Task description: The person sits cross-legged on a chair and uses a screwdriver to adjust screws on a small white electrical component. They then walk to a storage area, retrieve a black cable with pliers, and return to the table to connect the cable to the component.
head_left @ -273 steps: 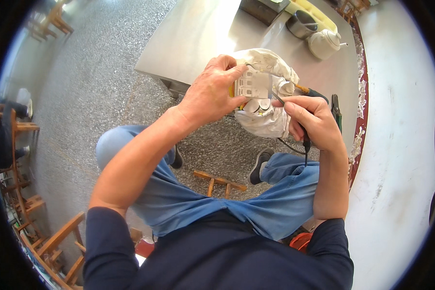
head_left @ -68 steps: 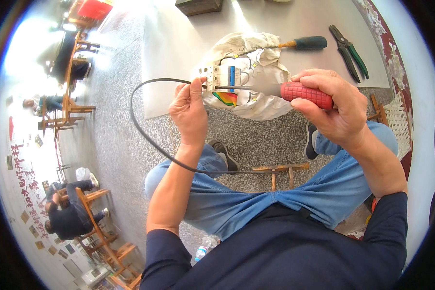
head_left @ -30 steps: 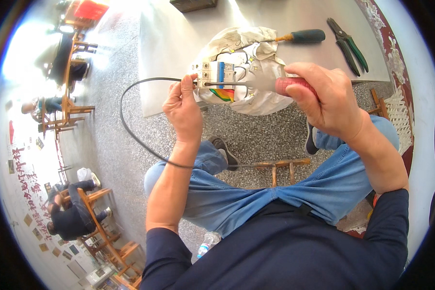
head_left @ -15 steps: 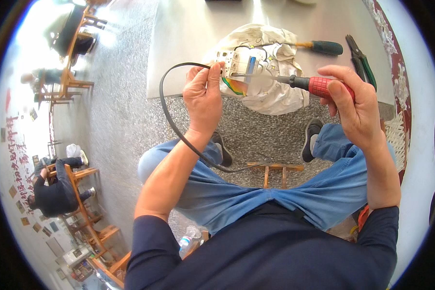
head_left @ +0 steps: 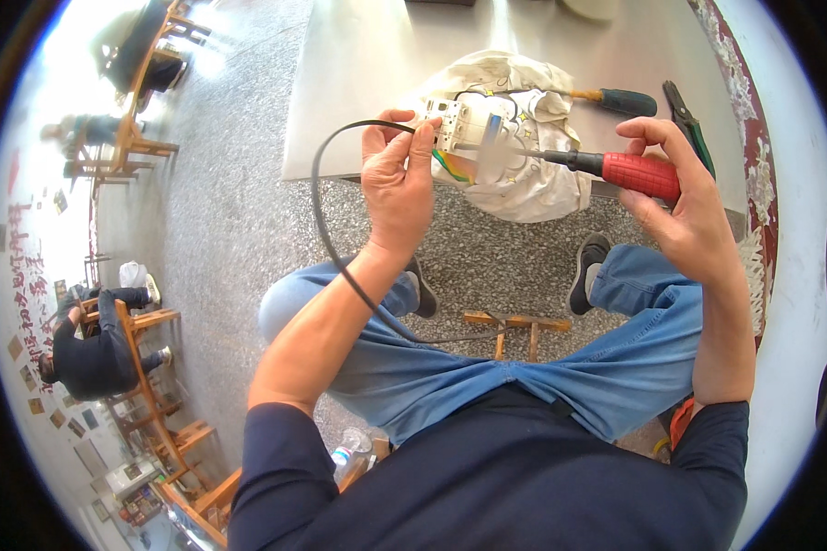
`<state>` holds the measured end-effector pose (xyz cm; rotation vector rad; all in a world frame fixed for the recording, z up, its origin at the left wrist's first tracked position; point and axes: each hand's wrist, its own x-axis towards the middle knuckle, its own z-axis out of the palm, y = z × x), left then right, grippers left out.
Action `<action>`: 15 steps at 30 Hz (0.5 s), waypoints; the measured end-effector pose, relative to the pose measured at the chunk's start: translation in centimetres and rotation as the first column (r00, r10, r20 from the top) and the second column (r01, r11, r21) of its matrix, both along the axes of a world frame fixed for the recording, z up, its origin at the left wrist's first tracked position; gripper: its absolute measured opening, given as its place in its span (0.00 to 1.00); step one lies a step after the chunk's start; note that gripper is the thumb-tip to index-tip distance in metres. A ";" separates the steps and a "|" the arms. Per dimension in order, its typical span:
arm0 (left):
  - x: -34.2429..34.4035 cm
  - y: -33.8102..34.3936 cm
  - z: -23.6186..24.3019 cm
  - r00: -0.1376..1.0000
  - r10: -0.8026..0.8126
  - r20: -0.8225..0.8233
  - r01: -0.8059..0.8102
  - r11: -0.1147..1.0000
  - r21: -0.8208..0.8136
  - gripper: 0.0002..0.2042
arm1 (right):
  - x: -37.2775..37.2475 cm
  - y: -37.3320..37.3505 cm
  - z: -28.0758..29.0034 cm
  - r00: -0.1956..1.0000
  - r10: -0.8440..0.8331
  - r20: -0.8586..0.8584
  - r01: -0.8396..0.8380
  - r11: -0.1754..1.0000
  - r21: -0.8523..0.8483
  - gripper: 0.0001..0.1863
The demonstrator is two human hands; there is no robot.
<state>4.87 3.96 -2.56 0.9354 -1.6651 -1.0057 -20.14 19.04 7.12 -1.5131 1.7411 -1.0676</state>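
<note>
My left hand (head_left: 400,179) pinches the near-left edge of a white electrical part with a row of openings (head_left: 450,126), held over a crumpled white cloth (head_left: 533,195). A black cable (head_left: 320,197) runs from those fingers in a loop down across my left forearm. Coloured wires, green-yellow among them (head_left: 450,165), show beneath the part. My right hand (head_left: 685,202) has the red handle of a screwdriver (head_left: 641,174) loosely between thumb and fingers. Its shaft points left to the part; a blurred translucent piece hides where the tip meets it.
On the metal-topped table (head_left: 358,92) lie a second screwdriver with a dark green handle (head_left: 629,101) and green-handled pliers (head_left: 689,129). A small wooden stool (head_left: 516,321) stands between my feet. At the left, a seated person (head_left: 96,344) is beside wooden benches (head_left: 147,386).
The fingers of my right hand have loosened and spread around the red handle. In the picture, the part and screwdriver sit slightly farther right. My left hand keeps its pinch.
</note>
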 end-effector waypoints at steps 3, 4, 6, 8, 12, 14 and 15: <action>-0.1 -0.1 -0.1 1.000 0.007 -0.026 -0.006 1.000 0.012 0.10 | -0.2 -0.1 -0.8 0.986 0.005 -0.169 -0.029 0.989 -0.144 0.21; -0.1 -0.1 -0.1 0.999 0.012 -0.035 -0.011 1.000 0.019 0.10 | -0.4 0.1 -0.8 0.984 0.015 -0.175 -0.035 0.993 -0.109 0.20; 0.0 -0.2 -0.1 0.999 0.006 -0.034 -0.005 1.000 0.028 0.10 | -0.7 0.4 -0.7 0.982 0.038 -0.185 -0.046 0.998 -0.039 0.18; 0.1 -0.2 -0.1 0.999 0.004 -0.036 -0.003 1.000 0.031 0.10 | -0.7 0.2 0.2 0.994 0.043 -0.099 -0.024 0.982 0.187 0.17; -0.1 -0.2 -0.1 0.998 -0.011 -0.056 0.012 1.000 0.024 0.10 | -0.2 0.1 0.4 0.995 0.029 -0.099 -0.003 0.967 0.255 0.16; -0.2 -0.3 -0.1 0.998 -0.019 -0.059 0.021 1.000 0.023 0.09 | 0.4 0.0 -0.8 0.972 0.003 -0.236 -0.014 0.999 -0.047 0.14; -0.1 -0.3 -0.1 0.998 -0.016 -0.056 0.018 1.000 0.026 0.09 | 0.5 -0.1 -1.0 0.965 -0.013 -0.262 -0.024 0.990 -0.137 0.13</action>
